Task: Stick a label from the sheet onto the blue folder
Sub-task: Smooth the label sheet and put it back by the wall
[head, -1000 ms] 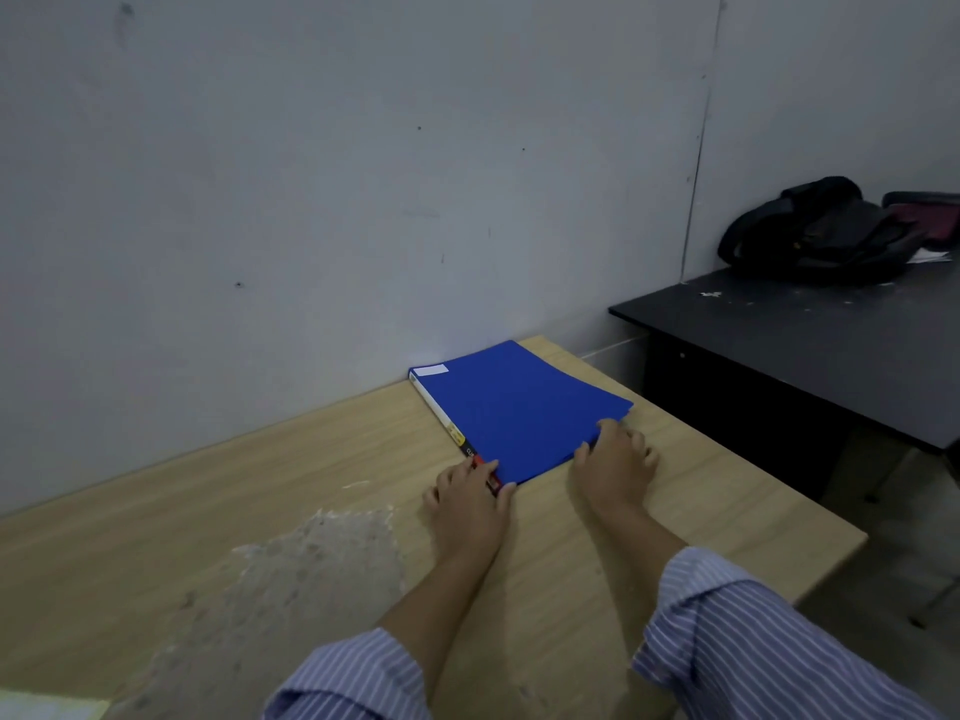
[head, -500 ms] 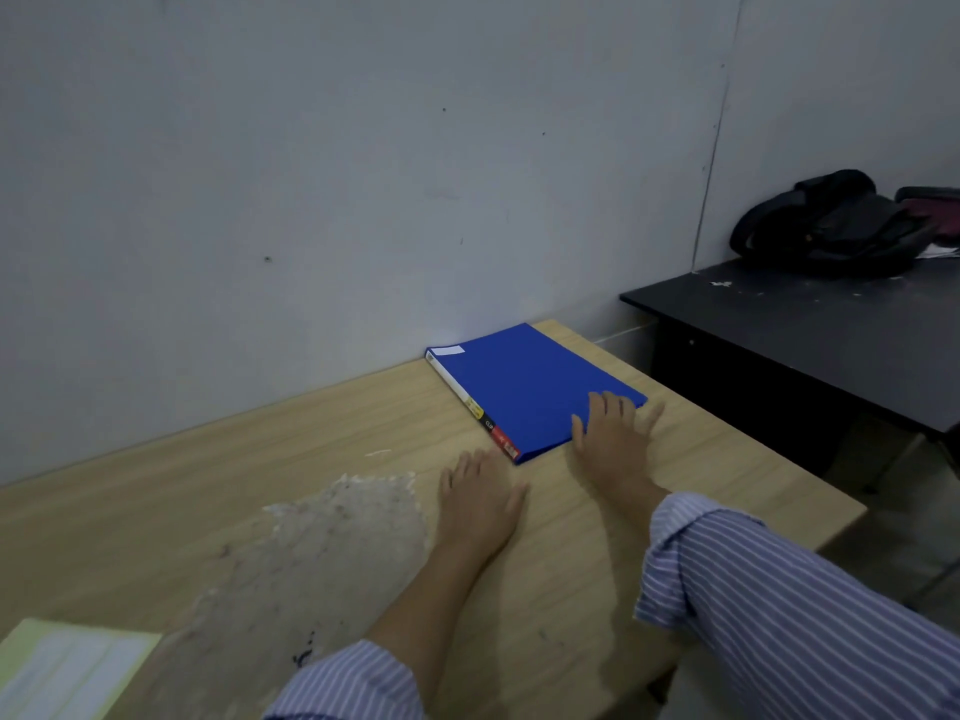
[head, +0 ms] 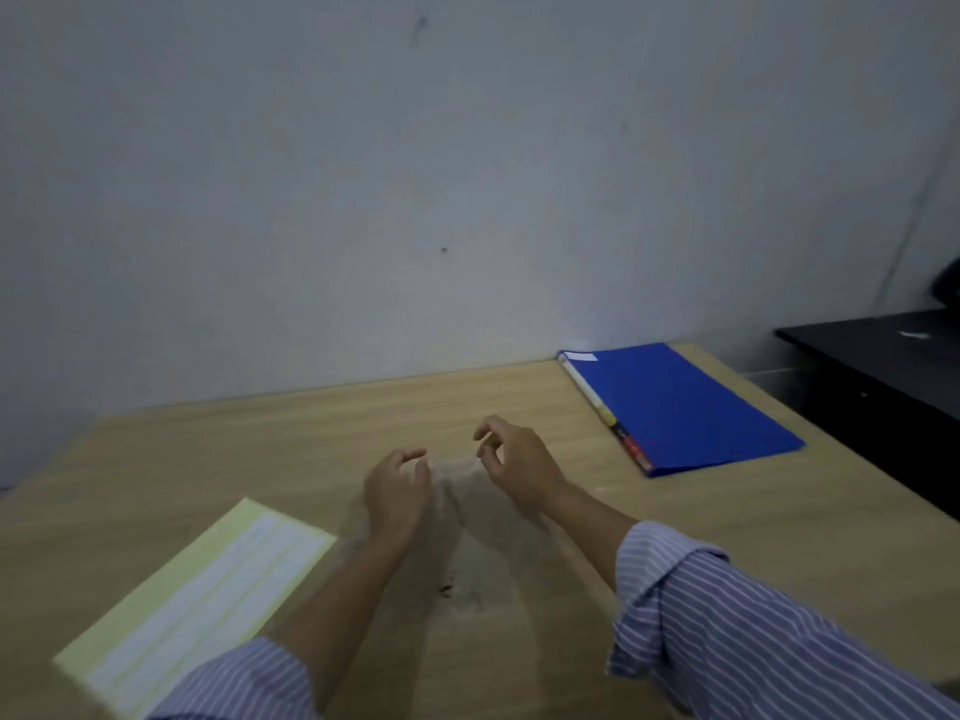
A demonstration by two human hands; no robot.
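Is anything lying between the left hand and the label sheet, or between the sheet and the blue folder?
Nothing visible blocks either path. The left hand hovers empty just right of the label sheet, with bare wooden table between them. Toward the blue folder, only both hands and a worn patch intervene.

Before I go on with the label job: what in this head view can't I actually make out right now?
- Label sheet: its near corner is cut off by the left sleeve and the frame's bottom edge; motion blur hides how many labels are left.
- Blue folder: the spine print is too small and blurred to read.
- Left hand and right hand: fingers curled and blurred; both look empty.
- Dark object: cut off by the right edge.
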